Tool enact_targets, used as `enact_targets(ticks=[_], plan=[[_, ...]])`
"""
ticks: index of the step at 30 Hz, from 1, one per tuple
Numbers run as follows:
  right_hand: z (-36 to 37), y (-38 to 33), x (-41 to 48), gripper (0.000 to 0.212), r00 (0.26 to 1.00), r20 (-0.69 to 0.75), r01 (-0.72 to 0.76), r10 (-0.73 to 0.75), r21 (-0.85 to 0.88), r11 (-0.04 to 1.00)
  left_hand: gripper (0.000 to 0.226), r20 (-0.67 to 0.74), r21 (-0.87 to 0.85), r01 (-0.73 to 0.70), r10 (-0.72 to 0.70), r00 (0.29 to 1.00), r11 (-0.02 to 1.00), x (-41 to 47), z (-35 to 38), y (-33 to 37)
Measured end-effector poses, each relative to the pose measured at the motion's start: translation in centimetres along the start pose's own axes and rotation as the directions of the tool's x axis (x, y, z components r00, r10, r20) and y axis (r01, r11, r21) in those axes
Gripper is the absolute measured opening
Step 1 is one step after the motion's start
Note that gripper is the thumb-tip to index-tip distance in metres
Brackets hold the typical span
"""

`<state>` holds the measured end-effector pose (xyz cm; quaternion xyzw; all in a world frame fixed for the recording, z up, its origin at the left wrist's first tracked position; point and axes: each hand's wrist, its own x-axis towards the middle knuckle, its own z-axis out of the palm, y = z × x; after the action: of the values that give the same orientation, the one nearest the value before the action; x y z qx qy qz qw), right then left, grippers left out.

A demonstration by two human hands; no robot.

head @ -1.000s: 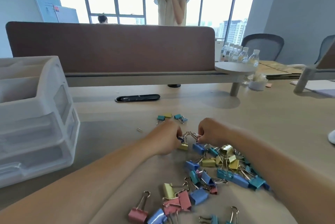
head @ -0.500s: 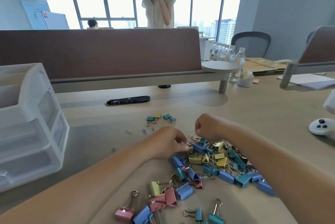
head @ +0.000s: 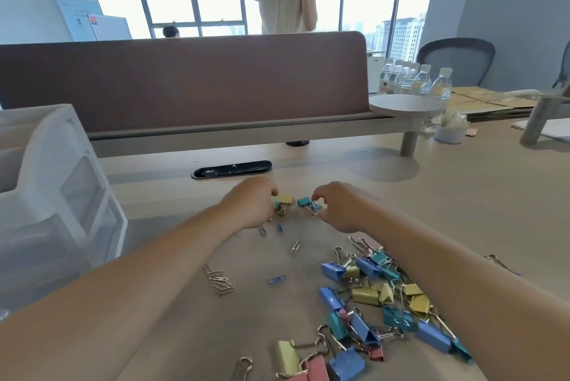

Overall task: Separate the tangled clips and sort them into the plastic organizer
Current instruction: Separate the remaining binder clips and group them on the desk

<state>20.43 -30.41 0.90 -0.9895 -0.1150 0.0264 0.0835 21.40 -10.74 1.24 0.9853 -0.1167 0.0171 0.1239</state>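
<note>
The plastic organizer (head: 71, 183) stands at the table's (head: 462, 195) left edge. My left grip (head: 253, 205) pinches a small yellow clip (head: 284, 198); just right, my right grip (head: 336, 208) curls over a teal clip (head: 304, 202), though I cannot tell if it holds. The tangled clips (head: 385, 297) lie near right.

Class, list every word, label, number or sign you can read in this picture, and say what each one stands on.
None can be read.
Wall board beside the window: faint printed lines, too blurred to read.
Water bottles: labels too small to read.
Plastic organizer: no lettering visible.
Binder clips: no lettering visible.
</note>
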Motion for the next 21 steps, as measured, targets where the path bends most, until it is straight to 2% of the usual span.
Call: enact_targets(ticks=[3,6,9,15,21], plan=[[0.4,-0.5,1.9,0.049,0.999,0.038,-0.007,0.006,0.004,1.000,0.049,0.062,-0.004,0.015,-0.015,0.998,1.000,1.4,0.4,-1.1],[0.8,-0.9,3.7,0.056,0.998,0.065,-0.015,0.018,-0.052,0.999,0.058,0.122,-0.006,-0.028,0.029,0.992,1.000,2.9,0.8,-1.7],[1.0,-1.3,4.8,0.052,0.997,0.080,-0.001,0.010,-0.122,0.992,0.065,0.181,0.015,-0.072,0.068,0.981,0.997,4.0,1.3,-1.8],[0.3,-0.9,4.6,0.027,0.995,0.088,0.057,-0.045,-0.132,0.990,0.049,0.172,0.014,-0.111,0.107,0.979,0.994,5.0,2.0,-0.8],[-1.0,-0.5,2.9,0.031,0.986,0.164,0.044,-0.022,-0.132,0.990,0.037,0.144,-0.113,-0.107,0.122,0.982,0.988,4.3,2.5,1.7]])
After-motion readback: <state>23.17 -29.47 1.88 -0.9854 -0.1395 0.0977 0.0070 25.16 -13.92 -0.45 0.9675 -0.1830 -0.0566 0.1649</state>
